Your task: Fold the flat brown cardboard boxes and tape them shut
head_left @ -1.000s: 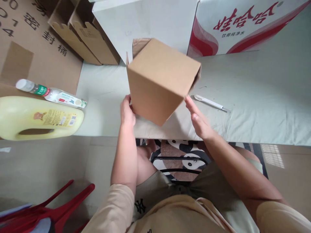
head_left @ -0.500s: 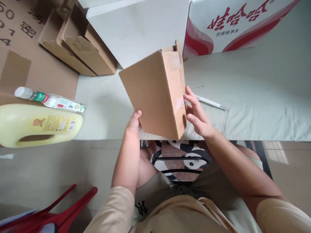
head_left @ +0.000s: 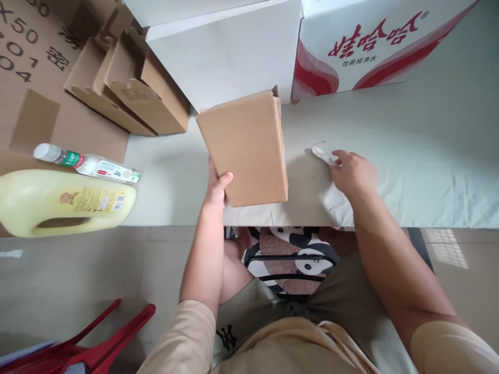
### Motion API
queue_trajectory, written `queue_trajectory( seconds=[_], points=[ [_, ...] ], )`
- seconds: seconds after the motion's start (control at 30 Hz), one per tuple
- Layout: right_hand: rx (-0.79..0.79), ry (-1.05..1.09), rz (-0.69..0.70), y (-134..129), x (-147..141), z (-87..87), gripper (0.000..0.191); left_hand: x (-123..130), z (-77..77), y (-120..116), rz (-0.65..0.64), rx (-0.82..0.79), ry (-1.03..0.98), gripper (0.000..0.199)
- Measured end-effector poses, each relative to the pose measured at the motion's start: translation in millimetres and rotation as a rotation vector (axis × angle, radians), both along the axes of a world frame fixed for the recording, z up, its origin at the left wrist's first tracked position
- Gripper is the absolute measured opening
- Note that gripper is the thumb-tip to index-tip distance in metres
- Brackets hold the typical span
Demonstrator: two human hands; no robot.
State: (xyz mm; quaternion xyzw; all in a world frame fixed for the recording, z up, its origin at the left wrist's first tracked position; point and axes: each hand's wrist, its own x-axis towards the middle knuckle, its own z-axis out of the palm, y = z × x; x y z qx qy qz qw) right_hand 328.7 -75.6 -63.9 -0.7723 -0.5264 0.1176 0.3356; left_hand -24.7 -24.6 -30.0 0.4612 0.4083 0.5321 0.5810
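A brown cardboard box [head_left: 249, 150] is held up and tilted over the cloth-covered table. My left hand [head_left: 218, 189] grips its lower left edge, thumb on the front face and fingers behind. Right of the box, my right hand [head_left: 354, 171] is closed around a slim white tool [head_left: 323, 155], whose end sticks out to the left of the fingers. The tool is close to the cloth; its other end is hidden by the hand.
A yellow jug [head_left: 66, 202] and a small bottle [head_left: 93, 165] lie at the left. Folded cardboard boxes [head_left: 167, 98] stand behind them. A white box [head_left: 234, 57] and a red-and-white carton [head_left: 323, 62] line the back. A red chair [head_left: 113, 337] is at the lower left.
My right hand has left the box, moved right and closed on the white tool. The box has turned, showing less of its side. The view has shifted slightly.
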Motion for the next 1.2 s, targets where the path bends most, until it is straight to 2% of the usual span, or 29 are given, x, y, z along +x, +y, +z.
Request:
queue_trajectory(
  seconds=[0.13, 0.23, 0.3, 0.37, 0.47, 0.63, 0.7, 0.87, 0.97, 1.2],
  points=[
    [0.158, 0.515, 0.055, 0.8, -11.9, 24.0, 0.039, 7.3, -5.0, -1.3, -0.016, 0.007, -0.019, 0.086],
    [0.278, 0.880, 0.090, -0.7, -27.8, 42.4, 0.027, 13.5, -8.3, -4.4, -0.040, 0.006, -0.005, 0.091],
    [0.349, 1.037, 0.047, -0.6, -36.3, 48.0, 0.021, 17.0, -9.7, -5.8, -0.068, 0.000, 0.005, 0.096],
    [0.392, 1.134, -0.041, 0.9, -40.9, 47.5, 0.027, 19.3, -10.5, -5.6, -0.098, 0.002, 0.014, 0.099],
    [0.384, 1.189, -0.132, 3.9, -41.0, 40.0, 0.033, 20.6, -11.9, -3.3, -0.122, 0.035, 0.027, 0.101],
    [0.367, 1.190, 0.031, 3.9, -35.2, 28.8, 0.035, 19.8, -14.5, -0.2, -0.114, 0.071, 0.015, 0.099],
    [0.370, 1.159, 0.057, 2.6, -35.2, 27.6, 0.036, 19.5, -14.5, -0.1, -0.108, 0.065, 0.005, 0.096],
    [0.375, 1.058, 0.072, 0.3, -40.2, 30.7, 0.040, 20.2, -12.4, -0.7, -0.100, 0.059, -0.012, 0.093],
    [0.372, 1.036, 0.040, -0.1, -40.2, 34.2, 0.045, 20.8, -12.0, -0.6, -0.091, 0.066, -0.022, 0.090],
    [0.355, 1.027, 0.095, -1.0, -34.1, 39.6, 0.049, 20.1, -14.7, 0.4, -0.121, 0.060, -0.011, 0.094]
  ],
)
